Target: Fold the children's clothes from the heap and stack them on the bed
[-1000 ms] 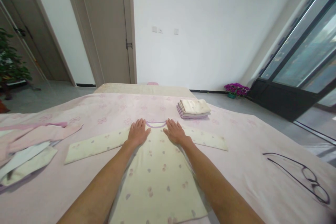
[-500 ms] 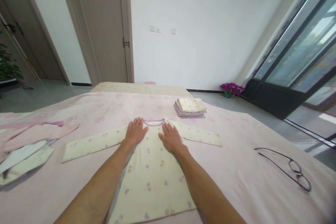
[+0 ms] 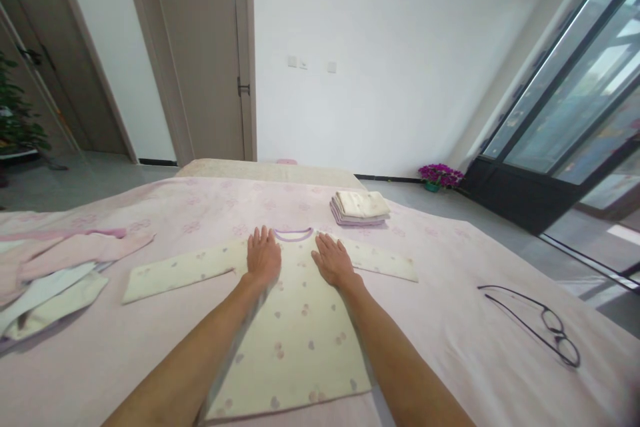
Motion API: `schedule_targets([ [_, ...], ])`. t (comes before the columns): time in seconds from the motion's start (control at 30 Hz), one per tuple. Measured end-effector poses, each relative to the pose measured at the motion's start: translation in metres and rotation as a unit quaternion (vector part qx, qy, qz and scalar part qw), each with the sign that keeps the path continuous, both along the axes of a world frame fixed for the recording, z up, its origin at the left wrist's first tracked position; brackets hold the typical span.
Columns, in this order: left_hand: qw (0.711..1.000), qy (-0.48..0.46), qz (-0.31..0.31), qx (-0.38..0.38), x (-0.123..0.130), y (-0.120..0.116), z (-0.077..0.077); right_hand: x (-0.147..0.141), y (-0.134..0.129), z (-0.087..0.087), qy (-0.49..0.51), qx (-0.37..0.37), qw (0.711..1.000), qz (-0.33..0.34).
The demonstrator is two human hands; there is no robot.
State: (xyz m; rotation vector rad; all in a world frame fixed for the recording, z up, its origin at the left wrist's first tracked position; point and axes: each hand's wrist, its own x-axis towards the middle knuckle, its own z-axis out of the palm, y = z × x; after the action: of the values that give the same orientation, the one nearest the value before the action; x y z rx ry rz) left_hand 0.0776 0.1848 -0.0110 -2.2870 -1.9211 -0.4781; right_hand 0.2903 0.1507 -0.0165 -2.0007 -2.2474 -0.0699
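A pale yellow long-sleeved shirt (image 3: 295,320) with small hearts and cherries lies spread flat, its lilac-trimmed neckline pointing away from me. Both sleeves stretch out to the sides. My left hand (image 3: 263,257) rests flat on the shirt's left shoulder, fingers extended and holding nothing. On the right shoulder lies my right hand (image 3: 333,259), also flat with its fingers stretched out. The neckline sits between the two hands. My forearms cross over the shirt's side edges and hide parts of them.
The shirt lies on a pink flowered cloth (image 3: 440,320). A folded stack of clothes (image 3: 360,207) stands beyond the right sleeve. Loose pink and white garments (image 3: 65,267) are heaped at the left. Eyeglasses (image 3: 550,330) lie at the right.
Both hands stay flat at the shoulders; the left has turned slightly and the right has shifted a little to the right. The camera view has tilted up slightly.
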Motion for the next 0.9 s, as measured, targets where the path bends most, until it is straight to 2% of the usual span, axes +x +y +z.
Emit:
schedule_targets([
  [0.1,0.999,-0.02,-0.022,-0.022,0.025,-0.029,-0.002,0.001,0.0,-0.001,-0.006,0.003,1.0,-0.001],
  [0.2,0.997,-0.029,-0.034,-0.055,0.033,-0.046,-0.011,0.001,0.001,-0.003,-0.012,-0.002,1.0,-0.007],
  [0.27,0.997,-0.022,-0.046,-0.064,0.024,-0.05,-0.015,0.0,0.002,-0.005,-0.011,-0.007,1.0,-0.008],
  [0.37,0.996,-0.006,-0.048,-0.071,-0.003,-0.051,-0.018,0.0,0.002,-0.004,-0.009,-0.012,1.0,-0.009],
  [0.5,0.997,0.01,-0.024,-0.069,-0.031,-0.054,-0.016,0.001,0.004,0.001,-0.016,-0.039,0.999,-0.014],
  [0.6,0.998,0.017,-0.013,-0.057,-0.035,-0.059,-0.014,-0.006,0.005,0.007,-0.01,-0.06,0.998,-0.031],
  [0.73,0.998,0.015,-0.009,-0.058,-0.033,-0.061,-0.014,-0.04,-0.002,0.006,0.022,-0.038,0.992,-0.114],
  [0.83,0.998,0.016,-0.012,-0.055,-0.034,-0.059,-0.016,-0.065,-0.012,-0.001,0.04,-0.005,0.996,-0.08],
  [0.9,0.998,0.018,-0.014,-0.054,-0.036,-0.058,-0.017,-0.067,-0.018,-0.005,0.041,-0.003,0.998,-0.048],
])
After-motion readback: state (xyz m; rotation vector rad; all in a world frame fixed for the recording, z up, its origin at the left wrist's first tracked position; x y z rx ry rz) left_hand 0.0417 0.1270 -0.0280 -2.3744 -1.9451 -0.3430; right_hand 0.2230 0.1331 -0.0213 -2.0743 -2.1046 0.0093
